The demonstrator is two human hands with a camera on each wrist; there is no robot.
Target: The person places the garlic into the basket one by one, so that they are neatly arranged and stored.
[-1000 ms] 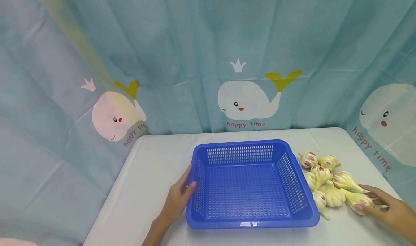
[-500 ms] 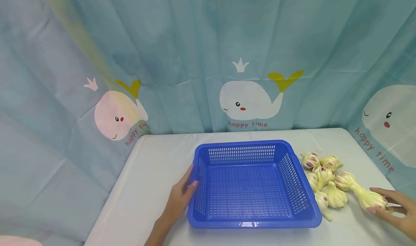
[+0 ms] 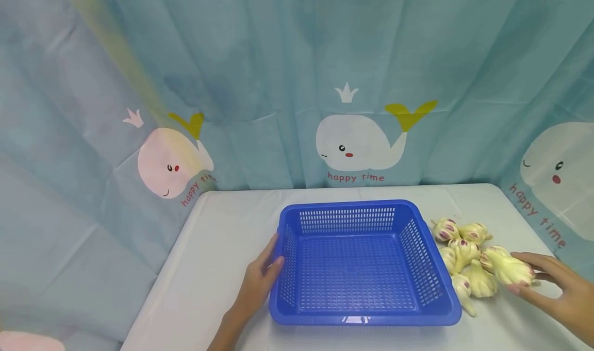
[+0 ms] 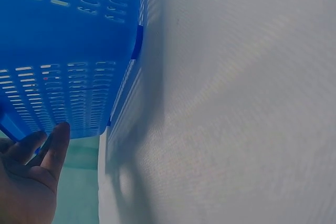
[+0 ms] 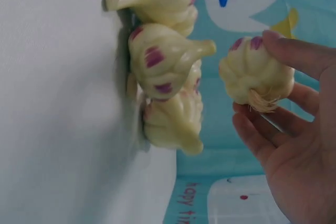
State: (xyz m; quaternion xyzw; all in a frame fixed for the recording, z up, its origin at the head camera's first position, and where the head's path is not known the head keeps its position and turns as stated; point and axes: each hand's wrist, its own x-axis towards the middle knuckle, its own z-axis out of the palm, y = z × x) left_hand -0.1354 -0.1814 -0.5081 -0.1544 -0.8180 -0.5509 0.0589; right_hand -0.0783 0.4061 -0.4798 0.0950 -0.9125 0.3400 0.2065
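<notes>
A blue plastic basket (image 3: 357, 273) with slotted walls sits on the white table, nothing inside it. My left hand (image 3: 257, 284) holds its left rim, thumb on top and fingers along the outer wall; the left wrist view shows the fingers (image 4: 58, 148) against the slotted side. My right hand (image 3: 557, 289) pinches a garlic bulb (image 3: 512, 271) between thumb and fingers. In the right wrist view this held bulb (image 5: 254, 72) is off the table, its root tuft facing the camera. Beside the basket's right wall lie several other garlic bulbs (image 3: 464, 253), purple-streaked and bunched together.
The white table (image 3: 223, 237) extends left of the basket and to the right past the garlic. Behind it hangs a blue-green curtain (image 3: 260, 83) printed with white whales, wrapping round both sides.
My right hand pulled one garlic bulb right, away from the pile, then raised it and brought it back leftward over the pile's edge. My left hand stayed on the basket.
</notes>
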